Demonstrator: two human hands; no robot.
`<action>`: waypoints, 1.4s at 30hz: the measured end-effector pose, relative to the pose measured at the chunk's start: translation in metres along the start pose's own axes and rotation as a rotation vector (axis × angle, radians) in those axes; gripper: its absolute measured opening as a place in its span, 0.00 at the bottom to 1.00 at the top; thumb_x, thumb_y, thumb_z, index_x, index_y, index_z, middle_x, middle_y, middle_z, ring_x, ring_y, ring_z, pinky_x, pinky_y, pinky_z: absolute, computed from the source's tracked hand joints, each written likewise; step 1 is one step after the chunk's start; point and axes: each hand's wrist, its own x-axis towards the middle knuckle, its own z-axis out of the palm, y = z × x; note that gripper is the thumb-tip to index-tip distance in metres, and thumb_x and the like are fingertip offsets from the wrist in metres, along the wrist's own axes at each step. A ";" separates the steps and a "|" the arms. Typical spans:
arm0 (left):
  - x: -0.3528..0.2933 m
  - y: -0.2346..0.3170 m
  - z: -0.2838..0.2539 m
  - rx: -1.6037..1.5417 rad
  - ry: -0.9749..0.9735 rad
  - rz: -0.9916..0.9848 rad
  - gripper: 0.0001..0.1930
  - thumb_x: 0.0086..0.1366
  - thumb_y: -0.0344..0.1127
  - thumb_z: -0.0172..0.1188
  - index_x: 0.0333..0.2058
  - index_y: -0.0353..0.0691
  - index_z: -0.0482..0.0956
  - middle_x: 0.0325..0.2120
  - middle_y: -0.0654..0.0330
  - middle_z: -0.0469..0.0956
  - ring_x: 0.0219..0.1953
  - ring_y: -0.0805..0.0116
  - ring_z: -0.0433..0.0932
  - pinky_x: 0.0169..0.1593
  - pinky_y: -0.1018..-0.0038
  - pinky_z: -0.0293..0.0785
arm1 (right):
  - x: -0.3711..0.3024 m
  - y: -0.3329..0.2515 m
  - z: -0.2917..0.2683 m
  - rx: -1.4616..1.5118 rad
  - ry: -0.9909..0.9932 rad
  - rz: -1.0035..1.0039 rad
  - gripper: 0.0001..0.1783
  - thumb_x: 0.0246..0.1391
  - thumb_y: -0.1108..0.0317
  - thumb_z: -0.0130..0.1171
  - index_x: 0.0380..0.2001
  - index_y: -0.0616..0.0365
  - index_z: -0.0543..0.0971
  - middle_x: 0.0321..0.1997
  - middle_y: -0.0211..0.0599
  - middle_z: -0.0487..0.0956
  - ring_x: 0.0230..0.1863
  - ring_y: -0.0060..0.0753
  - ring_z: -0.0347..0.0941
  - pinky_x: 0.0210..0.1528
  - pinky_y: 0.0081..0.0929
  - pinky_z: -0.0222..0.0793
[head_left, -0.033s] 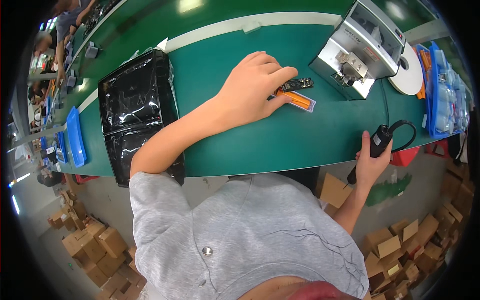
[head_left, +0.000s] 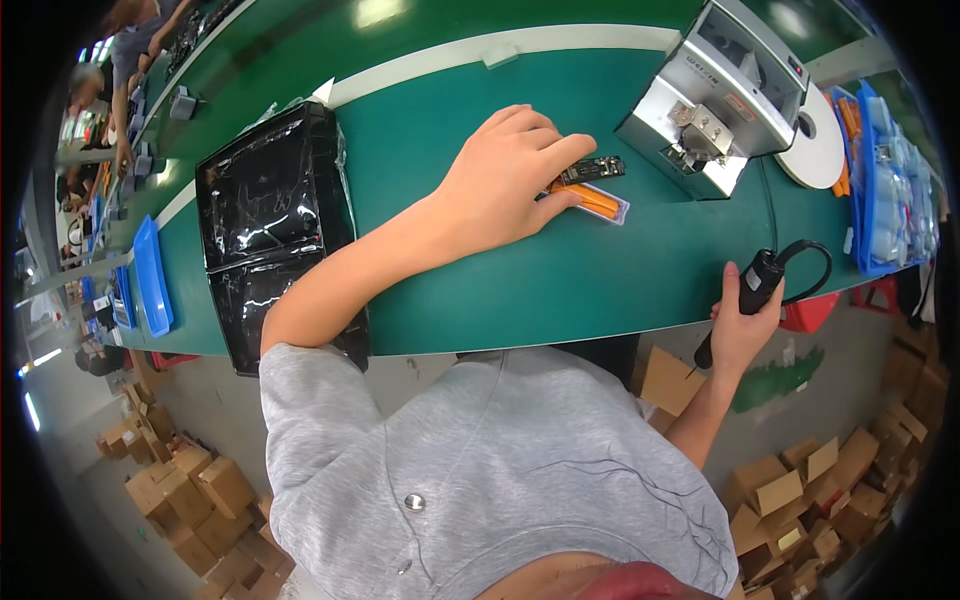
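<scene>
My left hand [head_left: 510, 180] rests over the middle of the bench with its thumb and forefinger closed about a small clear plastic case [head_left: 622, 213]. Orange cylinder-like pieces [head_left: 596, 201] lie in the case, and a narrow black circuit board [head_left: 592, 170] sits at its far side by my forefinger. The fingers hide the case's left end. At the bench's front edge on the right, my right hand [head_left: 742, 325] is wrapped round a black electric screwdriver [head_left: 762, 283]. Its thin bit points down toward my body, and a black cable loops from its top.
A silver screw feeder [head_left: 668, 140] stands at the back right, beside a white disc [head_left: 812, 150] and a blue crate [head_left: 872, 190] of clear containers. Black wrapped trays [head_left: 262, 190] lie on the left, beyond them a blue tray [head_left: 152, 275]. Cardboard boxes [head_left: 190, 500] cover the floor behind.
</scene>
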 end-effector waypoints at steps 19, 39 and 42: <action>-0.014 0.000 -0.008 -0.031 -0.174 0.028 0.27 0.59 0.32 0.76 0.58 0.45 0.81 0.52 0.62 0.86 0.64 0.53 0.75 0.75 0.43 0.58 | 0.001 0.002 0.000 0.050 0.019 0.007 0.16 0.61 0.68 0.72 0.46 0.61 0.77 0.26 0.25 0.75 0.19 0.15 0.67 0.20 0.20 0.65; -0.032 0.002 -0.016 0.369 -0.184 0.084 0.16 0.59 0.33 0.72 0.47 0.43 0.84 0.60 0.50 0.75 0.61 0.46 0.75 0.59 0.52 0.77 | 0.001 0.001 0.000 0.078 0.011 0.027 0.17 0.60 0.69 0.73 0.48 0.60 0.78 0.27 0.24 0.75 0.19 0.15 0.67 0.20 0.19 0.65; -0.031 0.004 -0.019 0.356 -0.206 0.078 0.15 0.60 0.32 0.72 0.47 0.42 0.84 0.60 0.49 0.75 0.61 0.45 0.74 0.60 0.51 0.77 | 0.002 0.002 0.000 0.075 0.009 0.028 0.17 0.60 0.69 0.73 0.48 0.60 0.78 0.27 0.24 0.75 0.19 0.15 0.67 0.20 0.19 0.64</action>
